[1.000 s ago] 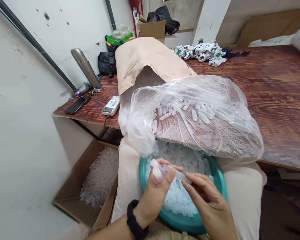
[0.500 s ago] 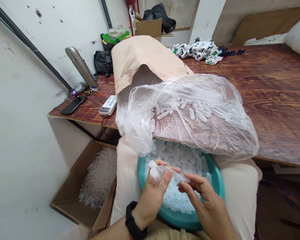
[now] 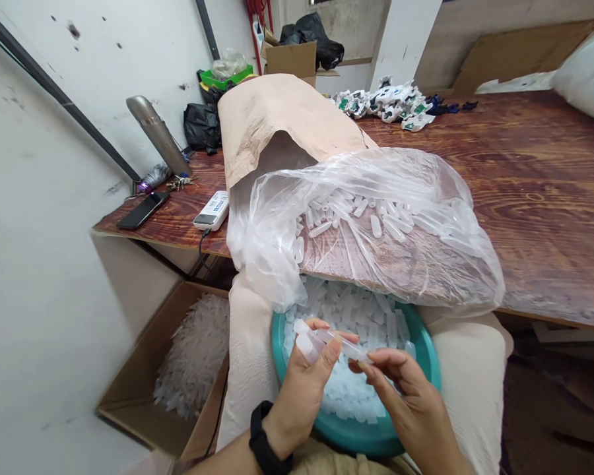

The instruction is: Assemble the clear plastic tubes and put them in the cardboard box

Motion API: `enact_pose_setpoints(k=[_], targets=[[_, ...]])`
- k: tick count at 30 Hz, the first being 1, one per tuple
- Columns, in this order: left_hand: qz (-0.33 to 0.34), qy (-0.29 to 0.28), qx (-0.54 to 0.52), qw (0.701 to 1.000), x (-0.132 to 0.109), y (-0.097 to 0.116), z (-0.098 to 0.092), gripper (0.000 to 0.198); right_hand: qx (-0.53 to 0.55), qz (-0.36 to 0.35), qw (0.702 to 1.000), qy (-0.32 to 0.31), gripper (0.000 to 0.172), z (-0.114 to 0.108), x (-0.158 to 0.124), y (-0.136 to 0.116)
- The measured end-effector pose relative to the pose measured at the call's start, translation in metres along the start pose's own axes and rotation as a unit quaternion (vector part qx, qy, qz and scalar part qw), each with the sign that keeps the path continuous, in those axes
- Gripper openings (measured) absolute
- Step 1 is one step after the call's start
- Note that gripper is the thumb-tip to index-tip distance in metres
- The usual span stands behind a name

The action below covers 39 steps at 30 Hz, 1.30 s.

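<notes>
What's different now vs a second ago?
Right hand: fingertips shifted slightly right, toward the outer end of the tube. Nothing visibly taken or dropped. Left hand still grips the tube and other pieces. Basin and bag unchanged; camera view drifted slightly.

There are two hands [image 3: 304,388] [image 3: 416,399], one basin [image 3: 429,359], one phone [image 3: 142,210], one flask [image 3: 156,132].

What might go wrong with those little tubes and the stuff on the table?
The left hand holds several tubes at once, so one might slip out. The right hand pinches only the end of one, which could drop, perhaps into the teal basin below. The white device sits near the table edge with its cable hanging down, so a tug might pull it off.
</notes>
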<state>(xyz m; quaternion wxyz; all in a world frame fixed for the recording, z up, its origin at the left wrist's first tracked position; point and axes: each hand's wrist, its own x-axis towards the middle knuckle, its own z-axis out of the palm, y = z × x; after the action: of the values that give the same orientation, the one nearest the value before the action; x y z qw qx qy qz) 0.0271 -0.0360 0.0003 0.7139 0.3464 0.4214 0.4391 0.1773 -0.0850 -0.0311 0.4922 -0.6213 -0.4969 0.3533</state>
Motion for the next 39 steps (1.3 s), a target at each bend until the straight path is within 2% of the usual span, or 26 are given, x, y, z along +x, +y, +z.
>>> enact_pose_setpoints(k=[2, 6, 11, 13, 17, 20, 22, 25, 27, 30, 33, 36, 39], targets=[[-0.005, 0.004, -0.011, 1.0, 0.001, -0.001, 0.0, 0.027, 0.004, -0.016, 1.0, -0.008, 0.026, 0.0, 0.002, -0.002], [-0.011, 0.018, -0.008, 1.0, 0.001, -0.004, -0.001, 0.032, -0.004, -0.027, 0.998, -0.063, 0.03, -0.001, 0.003, -0.004], [-0.002, 0.002, -0.002, 1.0, -0.002, 0.002, 0.002, 0.026, -0.038, -0.004, 0.999, -0.029, 0.033, 0.001, 0.002, -0.007], [0.005, -0.003, 0.008, 1.0, -0.004, 0.006, 0.005, 0.027, -0.06, 0.001, 0.998, -0.037, 0.034, 0.003, 0.002, -0.01], [0.023, -0.03, 0.032, 0.999, -0.005, 0.009, 0.005, 0.03, -0.027, 0.028, 0.993, -0.111, 0.06, 0.001, 0.002, -0.018], [0.039, -0.05, 0.049, 0.997, -0.004, 0.008, 0.001, 0.025, -0.007, 0.058, 0.982, -0.181, 0.055, -0.004, 0.001, -0.024], [0.041, -0.056, 0.056, 0.996, -0.003, 0.008, 0.0, 0.023, -0.018, 0.06, 0.978, -0.198, 0.049, -0.007, 0.0, -0.024], [0.04, -0.07, 0.06, 0.995, -0.003, 0.008, 0.0, 0.019, 0.028, 0.088, 0.971, -0.223, 0.058, -0.007, -0.002, -0.02], [0.034, -0.077, 0.054, 0.995, -0.002, 0.007, 0.0, 0.018, 0.029, 0.099, 0.971, -0.214, 0.055, -0.007, -0.003, -0.017], [0.027, -0.07, 0.052, 0.996, -0.003, 0.006, 0.0, 0.021, -0.05, 0.062, 0.985, -0.155, 0.043, -0.007, -0.002, -0.015], [0.02, -0.055, 0.052, 0.997, -0.004, 0.005, 0.0, 0.026, -0.063, 0.036, 0.983, -0.169, 0.05, -0.009, -0.001, -0.018], [0.013, -0.048, 0.037, 0.998, -0.004, 0.005, 0.0, 0.027, -0.08, 0.022, 0.985, -0.154, 0.038, -0.01, 0.0, -0.021], [0.018, -0.052, 0.038, 0.998, -0.003, 0.004, 0.0, 0.025, -0.071, 0.019, 0.983, -0.165, 0.042, -0.011, 0.0, -0.02]])
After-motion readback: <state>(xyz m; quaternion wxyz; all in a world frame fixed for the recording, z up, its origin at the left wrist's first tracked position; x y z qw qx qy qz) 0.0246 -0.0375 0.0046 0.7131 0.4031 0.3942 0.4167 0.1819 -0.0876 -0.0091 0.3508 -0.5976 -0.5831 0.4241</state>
